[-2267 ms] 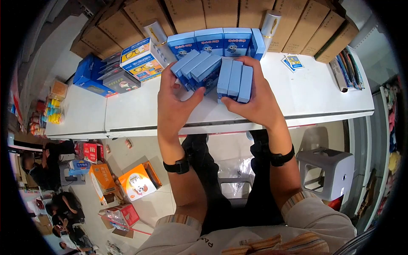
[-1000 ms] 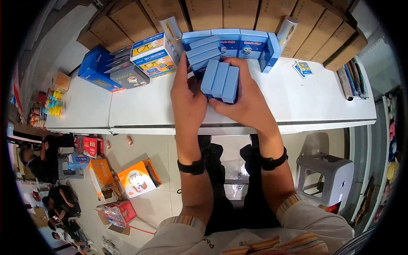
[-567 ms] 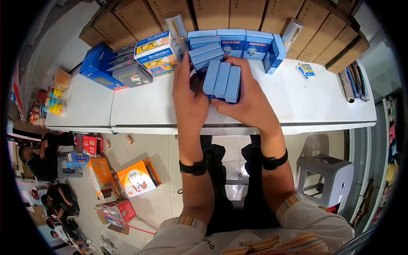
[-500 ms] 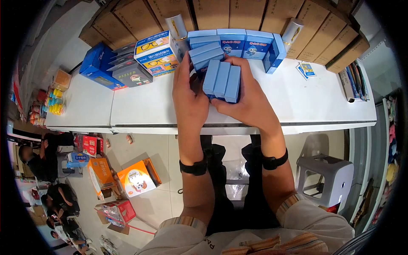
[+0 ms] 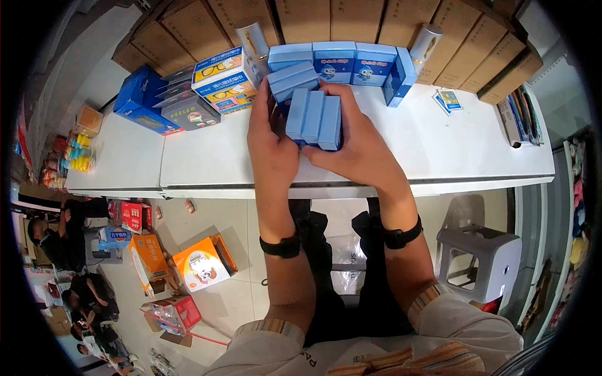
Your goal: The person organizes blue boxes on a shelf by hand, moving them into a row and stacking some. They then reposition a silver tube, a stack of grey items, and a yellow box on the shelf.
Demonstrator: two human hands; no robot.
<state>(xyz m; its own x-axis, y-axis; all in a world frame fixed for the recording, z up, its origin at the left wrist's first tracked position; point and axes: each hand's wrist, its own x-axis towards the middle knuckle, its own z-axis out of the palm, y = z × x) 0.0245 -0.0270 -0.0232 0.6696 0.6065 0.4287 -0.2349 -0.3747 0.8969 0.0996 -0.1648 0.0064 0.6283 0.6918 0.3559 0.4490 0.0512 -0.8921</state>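
In the head view, two bundles of slim blue boxes are being held above the near part of the white table (image 5: 451,153), just nearer than the row of standing blue boxes (image 5: 335,66). The nearer bundle (image 5: 311,119), of three boxes with stepped ends, is being clasped by the right hand (image 5: 354,153); its thumb is being pressed along the near side, apart from the other fingers, which are being wrapped around the far right side and partly hidden. The farther bundle (image 5: 293,78) is being flanked on its left by the fingers of the left hand (image 5: 274,160), which are being closed against it, while the thumb is being tucked in beside the nearer bundle. Whether the left fingertips are being pressed together cannot be told.

By their look, light, fairly stiff card cartons are being handled, with smooth faces likely to be sliding over one another whenever the squeeze is being eased. Corners and thin walls are probably being put at risk of denting by hard pinching. The best hold is being offered by the outer broad faces of each bundle, low down, with even pressure being spread across all the boxes so that no middle one is being let slip. The uneven ends are being judged a poorer grip.
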